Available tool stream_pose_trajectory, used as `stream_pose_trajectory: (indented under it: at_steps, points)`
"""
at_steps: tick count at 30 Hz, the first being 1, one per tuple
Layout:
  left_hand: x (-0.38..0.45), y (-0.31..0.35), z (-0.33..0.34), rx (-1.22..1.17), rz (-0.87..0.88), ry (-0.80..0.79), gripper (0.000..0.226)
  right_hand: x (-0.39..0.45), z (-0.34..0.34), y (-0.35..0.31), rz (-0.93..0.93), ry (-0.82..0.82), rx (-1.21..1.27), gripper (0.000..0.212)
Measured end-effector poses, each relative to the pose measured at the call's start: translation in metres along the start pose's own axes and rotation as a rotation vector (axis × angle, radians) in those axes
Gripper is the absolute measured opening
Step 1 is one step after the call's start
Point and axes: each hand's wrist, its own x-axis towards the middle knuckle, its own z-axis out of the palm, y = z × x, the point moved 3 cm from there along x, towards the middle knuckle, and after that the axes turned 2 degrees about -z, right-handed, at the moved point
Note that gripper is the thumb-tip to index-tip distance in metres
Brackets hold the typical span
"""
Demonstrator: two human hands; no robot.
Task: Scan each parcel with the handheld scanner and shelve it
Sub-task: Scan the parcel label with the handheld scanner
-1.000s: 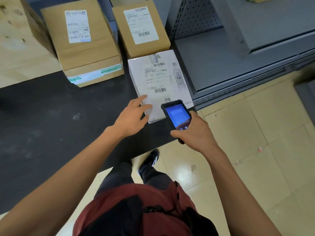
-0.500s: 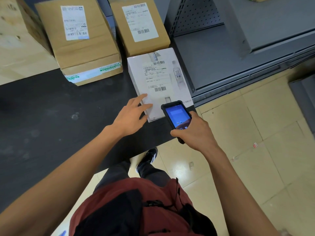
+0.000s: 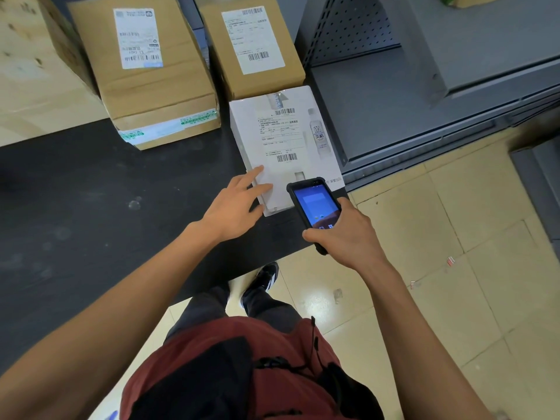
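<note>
1. A big box (image 3: 151,74) and a small box (image 3: 254,47) stand at the far edge of the black table (image 3: 91,207), each with its label up.
2. The left hand (image 3: 235,207) lies with straight, spread fingers pressing the near left corner of the white parcel (image 3: 285,147); it grips nothing.
3. The white parcel lies flat at the table's right end, just ahead of both hands, touching the small box. Its long axis runs away from the person, leaning a little left at the far end; its lower barcode (image 3: 287,157) faces up, just beyond the scanner.
4. The right hand (image 3: 348,234) is wrapped round the scanner (image 3: 315,207), whose lit screen faces up and whose head points at the barcode. I judge this hand nearer to it.
5. The grey shelf (image 3: 394,101) waits to the right.
</note>
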Motion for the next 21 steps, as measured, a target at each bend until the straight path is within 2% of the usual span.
stream_pose_trajectory:
  at_steps: [5,9,15,21]
  points:
    - [-0.009,-0.001,-0.008,-0.111,-0.03,0.093,0.052,0.001,0.009,-0.002,-0.02,0.005,0.016,0.058]
    - [-0.026,-0.02,-0.022,-0.233,-0.109,0.188,0.052,0.005,0.029,-0.012,-0.08,0.029,0.032,0.081]
    - [-0.059,-0.053,-0.041,-0.326,-0.232,0.312,0.049,0.011,0.083,-0.038,-0.192,0.048,0.114,0.1]
    - [-0.09,-0.081,-0.047,-0.374,-0.309,0.363,0.049,0.014,0.149,-0.066,-0.281,-0.011,0.145,0.112]
